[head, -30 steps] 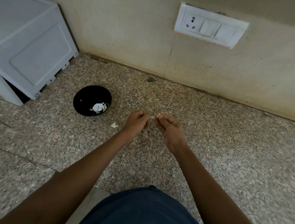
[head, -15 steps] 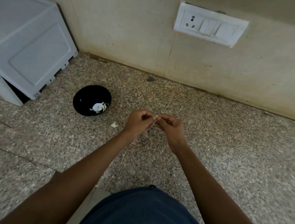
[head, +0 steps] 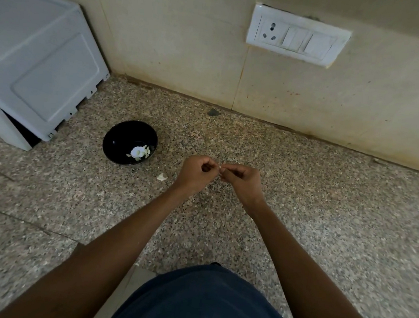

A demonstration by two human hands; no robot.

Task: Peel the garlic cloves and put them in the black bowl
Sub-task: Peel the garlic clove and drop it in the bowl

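Drawn closer together since a second ago: left hand (head: 195, 173) and right hand (head: 244, 179), fingers (head: 228, 167) of both curled and pinching one small garlic clove (head: 220, 168) (barely visible) above the speckled granite surface (head: 325, 205). Leftmost, a white appliance (head: 35, 64); then the black bowl (head: 130, 142) holding pale cloves (head: 139, 151); a peel scrap (head: 161, 177) just beside. Behind, beige tiled wall (head: 175, 43) with a switchboard (head: 298, 36).

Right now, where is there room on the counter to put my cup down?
Bare granite lies right of the right hand, up to the wall below the switch plate. It is crowded left: black bowl, peel scrap, white appliance and the left hand.
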